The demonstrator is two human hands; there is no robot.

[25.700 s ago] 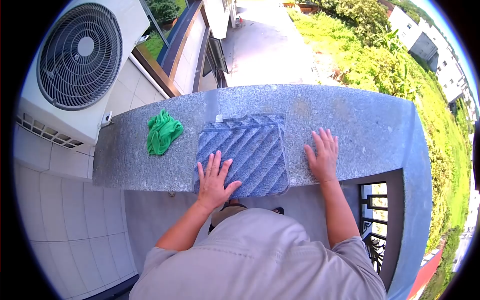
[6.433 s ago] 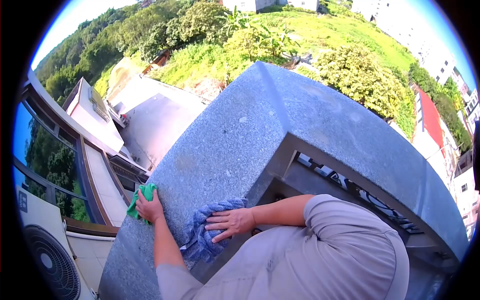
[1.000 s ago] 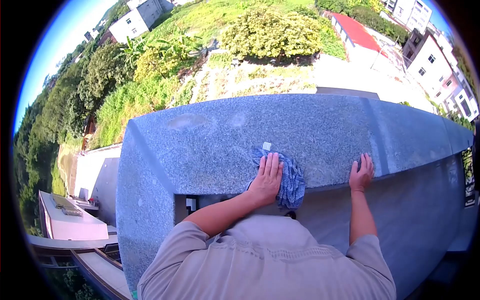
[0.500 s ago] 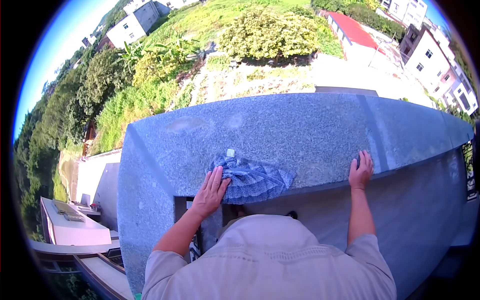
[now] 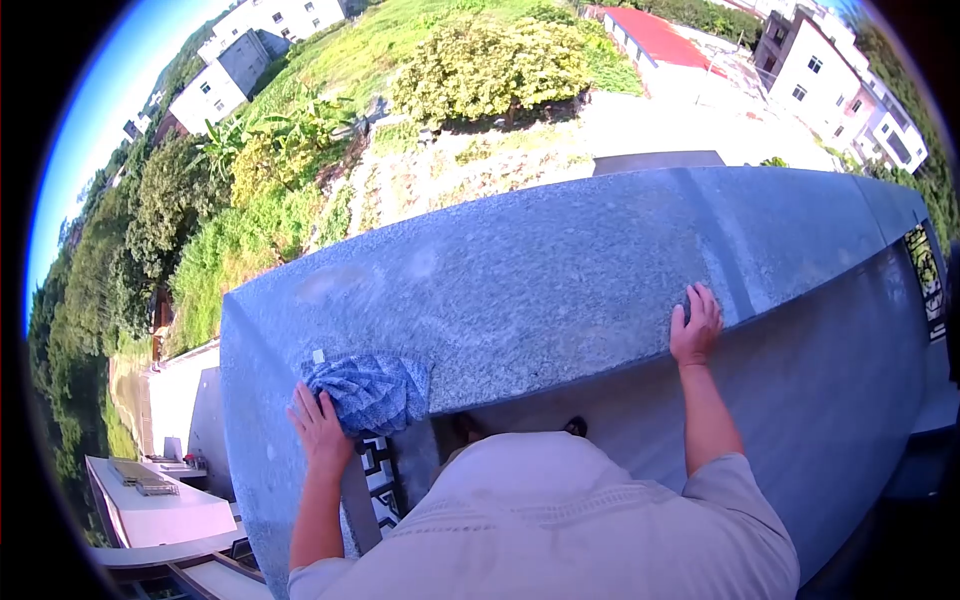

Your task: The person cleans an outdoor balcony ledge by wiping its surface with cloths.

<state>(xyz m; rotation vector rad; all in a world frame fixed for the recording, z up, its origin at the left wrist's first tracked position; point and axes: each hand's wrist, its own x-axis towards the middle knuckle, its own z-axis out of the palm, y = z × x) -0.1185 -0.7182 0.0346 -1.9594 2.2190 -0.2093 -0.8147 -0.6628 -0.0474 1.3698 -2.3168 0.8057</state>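
A bunched blue patterned cloth [image 5: 372, 392] with a small white tag lies on the grey stone ledge [image 5: 520, 280], near its left corner. Part of it hangs over the inner edge. My left hand [image 5: 320, 428] presses on the cloth's left end and grips it with the fingertips; the thumb side is partly hidden. Further right, my right hand [image 5: 697, 325] rests at the inner edge of the ledge, fingers stretched forward and thumb apart. The dark patch between thumb and fingers looks like shadow.
Below the ledge are a metal grille [image 5: 382, 478] and a grey floor [image 5: 800, 420] with my feet on it. Past the outer edge the ground drops to a garden with a bushy tree [image 5: 490, 70]. Buildings [image 5: 840, 85] stand beyond.
My left hand has moved left along the ledge with the cloth, to the corner. My right hand stays at the inner edge while the view has shifted.
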